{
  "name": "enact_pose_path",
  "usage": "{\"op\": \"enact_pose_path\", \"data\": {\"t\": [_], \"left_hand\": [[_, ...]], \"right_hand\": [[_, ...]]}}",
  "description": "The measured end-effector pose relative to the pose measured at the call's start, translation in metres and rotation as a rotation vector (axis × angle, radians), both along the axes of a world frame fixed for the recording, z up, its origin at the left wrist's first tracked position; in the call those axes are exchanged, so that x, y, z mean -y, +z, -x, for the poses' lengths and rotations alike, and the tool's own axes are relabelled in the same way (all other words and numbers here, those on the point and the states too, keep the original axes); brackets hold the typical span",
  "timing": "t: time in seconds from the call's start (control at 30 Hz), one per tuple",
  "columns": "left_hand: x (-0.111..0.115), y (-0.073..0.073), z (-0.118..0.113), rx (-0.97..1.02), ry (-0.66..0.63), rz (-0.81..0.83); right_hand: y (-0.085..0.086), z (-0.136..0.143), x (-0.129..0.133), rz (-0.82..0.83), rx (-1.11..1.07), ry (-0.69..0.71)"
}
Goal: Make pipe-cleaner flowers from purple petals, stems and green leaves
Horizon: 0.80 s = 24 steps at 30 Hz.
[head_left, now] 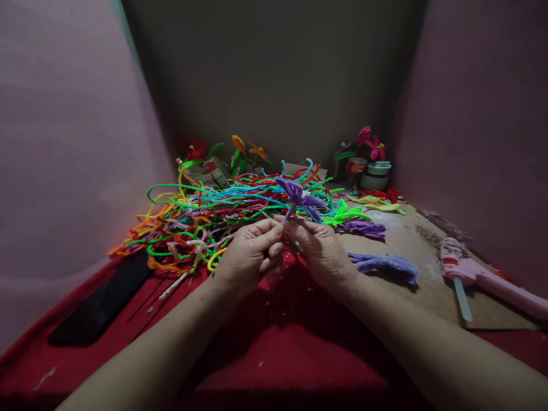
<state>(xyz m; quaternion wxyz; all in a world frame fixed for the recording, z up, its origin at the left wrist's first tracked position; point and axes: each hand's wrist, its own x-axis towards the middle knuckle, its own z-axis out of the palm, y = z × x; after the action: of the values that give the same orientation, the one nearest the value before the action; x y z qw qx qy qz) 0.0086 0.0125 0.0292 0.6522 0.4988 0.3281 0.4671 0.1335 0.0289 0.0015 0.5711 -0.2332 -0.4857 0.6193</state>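
Between my two hands, above the red cloth (274, 348), stands a purple pipe-cleaner flower (295, 194) with its petals spread at the top. The fingers of my left hand (252, 251) pinch its base from the left. My right hand (317, 248) closes on the same spot from the right, thumb and fingers pressed together. The flower's lower end is hidden behind the fingertips. Just beyond the hands lies a big tangled heap of coloured pipe cleaners (240, 197).
A purple pipe-cleaner bundle (387, 267) and a pink glue gun (471, 268) rest on the cardboard (422, 228) at right. A black phone (100, 302) lies at left, near thin sticks (171, 288). Finished flowers (372, 145) and a lidded jar (375, 174) stand behind.
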Motion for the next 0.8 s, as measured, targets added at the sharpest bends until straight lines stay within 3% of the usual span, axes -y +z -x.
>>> {"op": "enact_pose_path", "data": {"t": [0.33,0.47,0.53,0.67,0.73,0.8], "left_hand": [[-0.003,-0.003,0.006,0.143,-0.171,0.076],[-0.006,-0.007,0.003,-0.005,-0.139,0.04],[-0.006,-0.01,0.0,-0.25,-0.001,-0.122],[-0.006,-0.021,0.0,-0.824,0.408,-0.765],[-0.008,-0.026,0.003,-0.981,0.454,-0.964],[-0.009,-0.027,0.005,-1.009,0.43,-0.996]], "right_hand": [[0.001,-0.003,-0.003,-0.029,-0.064,0.074],[0.001,0.001,0.0,0.083,-0.096,-0.028],[0.0,0.003,0.001,0.116,-0.138,-0.084],[-0.003,0.006,0.002,0.081,-0.147,-0.156],[-0.003,0.006,0.002,0.035,-0.119,-0.177],[-0.002,0.006,0.003,-0.011,-0.081,-0.188]]}}
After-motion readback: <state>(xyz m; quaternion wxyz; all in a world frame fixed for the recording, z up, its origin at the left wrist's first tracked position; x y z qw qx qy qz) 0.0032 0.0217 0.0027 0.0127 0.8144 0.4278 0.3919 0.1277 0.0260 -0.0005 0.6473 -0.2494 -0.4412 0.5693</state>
